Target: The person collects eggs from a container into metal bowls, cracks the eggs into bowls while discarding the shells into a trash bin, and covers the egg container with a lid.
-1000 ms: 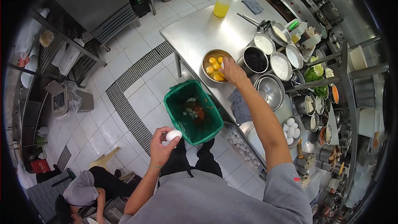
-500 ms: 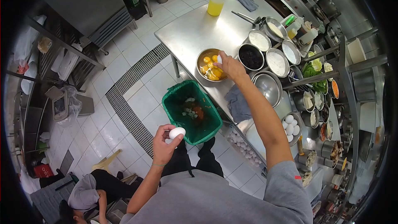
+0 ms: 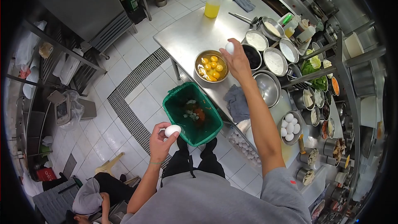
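My left hand (image 3: 161,143) is closed round a white egg (image 3: 173,131), beside the near left edge of a green-lined bin (image 3: 192,114) with shells and scraps inside. My right hand (image 3: 237,58) grips a white eggshell (image 3: 229,48) above the steel table (image 3: 182,37), just right of a metal bowl (image 3: 196,69). Several yolks (image 3: 213,64) lie in clear egg white in that bowl. Whole white eggs (image 3: 290,127) fill another metal bowl farther right.
Bowls of white powder (image 3: 275,62) and a dark food bowl (image 3: 251,56) stand right of my right hand. Also there: a yellow liquid bottle (image 3: 212,3), grey cloth (image 3: 237,103), empty bowls (image 3: 267,87). A co-worker (image 3: 93,197) bends at lower left.
My right hand has moved up and right, away from over the yolk bowl, with the shell still in it. My left hand still holds its egg near the bin.
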A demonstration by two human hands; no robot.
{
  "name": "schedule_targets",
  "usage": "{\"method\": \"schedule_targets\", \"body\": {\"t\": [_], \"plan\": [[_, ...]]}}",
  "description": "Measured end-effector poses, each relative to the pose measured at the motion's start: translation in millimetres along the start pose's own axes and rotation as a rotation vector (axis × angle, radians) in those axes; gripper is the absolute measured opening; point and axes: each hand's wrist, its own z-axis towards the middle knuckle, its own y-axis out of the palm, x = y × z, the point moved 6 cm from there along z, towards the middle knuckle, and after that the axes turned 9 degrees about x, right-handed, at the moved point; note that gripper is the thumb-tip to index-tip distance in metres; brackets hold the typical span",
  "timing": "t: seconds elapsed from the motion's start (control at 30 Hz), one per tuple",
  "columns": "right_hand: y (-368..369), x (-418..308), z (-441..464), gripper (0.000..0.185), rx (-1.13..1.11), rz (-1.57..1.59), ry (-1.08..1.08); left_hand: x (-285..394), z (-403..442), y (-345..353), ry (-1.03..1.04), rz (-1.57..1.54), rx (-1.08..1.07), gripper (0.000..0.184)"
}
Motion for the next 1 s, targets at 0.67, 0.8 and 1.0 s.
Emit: {"method": "schedule_targets", "body": {"t": [0.67, 0.8, 1.0], "plan": [[9.4, -87.7, -215.9, 0.071, -0.589, 0.469, 0.12, -29.0, 39.4, 67.3, 0.005, 0.223, -0.17, 0.081], [-52.2, -49.6, -208.9, 0.06, -0.354, 0.481, 0.091, -1.5, 10.4, 155.6, -0.011, 0.036, -0.424, 0.082], [-185.9, 71.2, -168.2, 0.028, 0.515, 0.577, 0.711, 35.7, -26.6, 211.5, 0.052, 0.017, -0.566, 0.072]]}}
